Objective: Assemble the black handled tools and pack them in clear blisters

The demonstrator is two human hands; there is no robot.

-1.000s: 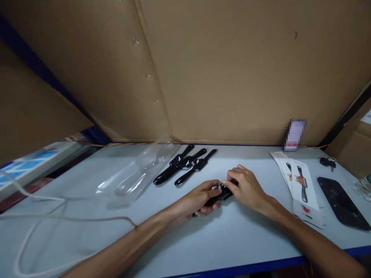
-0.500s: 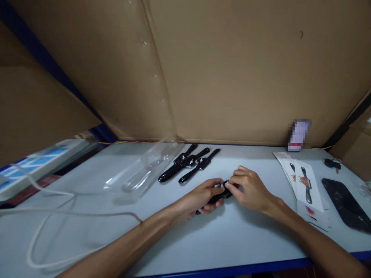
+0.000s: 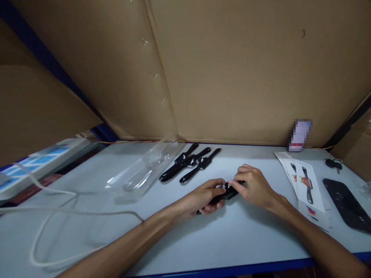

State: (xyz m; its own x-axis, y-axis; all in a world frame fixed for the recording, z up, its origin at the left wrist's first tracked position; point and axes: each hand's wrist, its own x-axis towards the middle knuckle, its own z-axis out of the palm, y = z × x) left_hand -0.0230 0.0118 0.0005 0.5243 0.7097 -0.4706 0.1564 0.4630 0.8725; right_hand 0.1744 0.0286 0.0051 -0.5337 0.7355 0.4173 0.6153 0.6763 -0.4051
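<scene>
Grasps a black tool [image 3: 231,194] in the left hand [image 3: 207,195], with fingers curled around its handle, over the middle of the grey table [image 3: 255,241]. Shows the handle's tip poking out below the left palm. Touches the same tool close to its small bright metal fitting with the bent thumb and fingers of the right hand [image 3: 253,189]; cannot tell whether pinching or merely resting there, with the contact partly hidden. Has, beyond the left hand, three similar black tools [image 3: 200,165] lying aslant, two overlapping and the third just to their right. Next to these, on the left, has clear plastic packaging [image 3: 142,170]. Includes farther left a looping white cable [image 3: 87,210] and a white-and-blue item [image 3: 37,164] at the table's edge. To the right of the right hand, has overlapping printed cards [image 3: 307,181], then a flat dark phone-like slab [image 3: 346,204], with keys [image 3: 333,164] behind. Rises at the back to a brown cardboard wall [image 3: 232,77], with a pixelated upright device [image 3: 300,135] before it.
</scene>
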